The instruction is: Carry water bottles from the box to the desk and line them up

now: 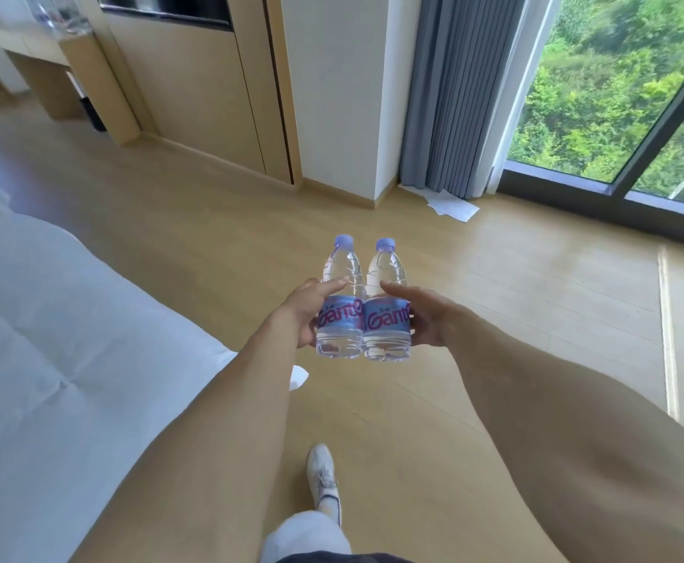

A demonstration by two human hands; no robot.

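Left hand: the left hand (pixel 306 312) grasps the left bottle (pixel 340 298) from its outer side, with the thumb laid across the clear part above the label and the fingers going behind the bottle, where I cannot see them.
Right hand: the right hand (pixel 423 316) grasps the right bottle (pixel 387 302) in the same manner from the other side, thumb on the front, the other fingers hidden behind.
Bottles: both are upright and carried in the air over the floor, in front of the person, side by side and touching each other at the labels. Each one has a pale violet cap, clear water inside and a blue label with red letters.
Desk: a light wooden desk (pixel 36 50) stands far away at the upper left corner, well apart from the bottles. Something clear lies on it, but it is too blurred to tell what.
Bed: a white bed (pixel 48 319) fills the left side, just beside the left forearm.
Floor: a light wooden floor (pixel 494 298) is under everything; some white papers (pixel 452 205) lie on it at the foot of the grey curtain (pixel 458 95).
Window: a big window (pixel 624 87) at the right shows green trees outside.
Foot: one white shoe (pixel 324 477) of the person is on the floor below the bottles.
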